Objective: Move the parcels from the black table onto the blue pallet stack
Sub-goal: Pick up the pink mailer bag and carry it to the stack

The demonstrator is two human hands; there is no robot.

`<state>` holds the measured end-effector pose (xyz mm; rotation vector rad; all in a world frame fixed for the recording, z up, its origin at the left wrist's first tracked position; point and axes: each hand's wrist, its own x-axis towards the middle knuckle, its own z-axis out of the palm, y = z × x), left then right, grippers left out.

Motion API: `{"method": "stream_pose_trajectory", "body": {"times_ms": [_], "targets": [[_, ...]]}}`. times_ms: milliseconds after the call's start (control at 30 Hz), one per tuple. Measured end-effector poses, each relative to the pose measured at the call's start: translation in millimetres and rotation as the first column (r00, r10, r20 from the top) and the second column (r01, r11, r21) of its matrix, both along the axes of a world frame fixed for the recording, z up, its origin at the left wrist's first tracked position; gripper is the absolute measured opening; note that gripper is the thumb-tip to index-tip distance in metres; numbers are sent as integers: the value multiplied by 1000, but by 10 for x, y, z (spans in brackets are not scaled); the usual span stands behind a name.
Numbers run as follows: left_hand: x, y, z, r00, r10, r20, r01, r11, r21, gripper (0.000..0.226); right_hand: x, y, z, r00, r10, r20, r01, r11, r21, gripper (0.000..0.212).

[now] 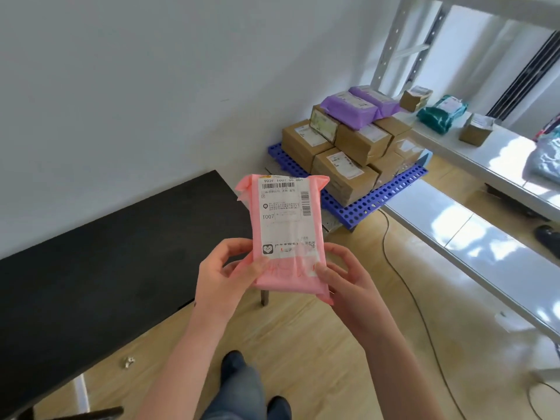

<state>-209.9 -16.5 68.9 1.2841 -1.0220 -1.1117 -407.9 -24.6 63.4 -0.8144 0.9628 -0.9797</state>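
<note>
Parcel (288, 231), pink, mid-frame, gripped at its lower end by left hand (224, 274) and right hand (342, 277), clear of worktop (91, 253). Pallet (378, 198) upper right already stacked with boxes (360, 140). Probably last one; placing remains.

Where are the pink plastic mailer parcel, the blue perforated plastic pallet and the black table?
Pink plastic mailer parcel (288, 234): head view, front face below the label.
Blue perforated plastic pallet (391, 192): head view, bare near edge.
Black table (91, 268): head view, bare top.
</note>
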Motion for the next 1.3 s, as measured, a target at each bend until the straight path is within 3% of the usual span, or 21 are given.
{"method": "stream_pose_trajectory", "body": {"times_ms": [167, 433, 700, 933, 1100, 1300], "targets": [[-356, -252, -25, 995, -88, 36, 87, 996, 11, 33, -358, -91, -92, 995, -99, 10, 99, 994, 48, 45], [-846, -1067, -148, 981, -181, 69, 178, 983, 38, 20, -867, -683, -158, 981, -189, -45, 191, 980, 49, 40], [-1372, -2264, -5, 960, -280, 0, 280, 959, 51, 39, -1318, -1595, 43, 950, -272, -153, 279, 960, 22, 80], [-1705, -3023, -50, 862, -507, 10, 497, 847, 187, 57, -1671, -2069, -54, 921, -380, -89, 384, 922, 39, 77], [-1902, -3395, -101, 862, -506, -9, 496, 841, 216, 48, -1896, -2441, -114, 914, -388, -115, 393, 919, 22, 65], [-2210, -3792, -141, 882, -470, 6, 457, 860, 226, 66, -2310, -2983, -185, 938, -314, -149, 320, 947, 14, 66]]}}
